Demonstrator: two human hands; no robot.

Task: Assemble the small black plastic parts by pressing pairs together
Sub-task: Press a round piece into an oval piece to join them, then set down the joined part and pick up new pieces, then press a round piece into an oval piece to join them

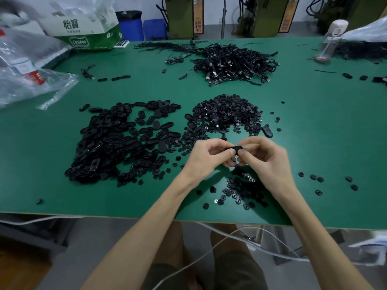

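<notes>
My left hand (209, 156) and my right hand (263, 159) meet above the green table (314, 126), both pinching one small black oval part (235, 149) between thumbs and fingertips. A pile of black oval shells (117, 141) lies to the left. A heap of small round black pieces (227, 114) sits just beyond my hands. More round pieces (240, 191) are scattered under my wrists, near the table's front edge.
A tangle of black cables (234, 61) lies at the back centre. Clear plastic bags (27, 65) and a green and white carton (88, 28) stand at the back left. A clear water bottle (330, 40) stands at the back right. White cords (240, 235) hang below the table edge.
</notes>
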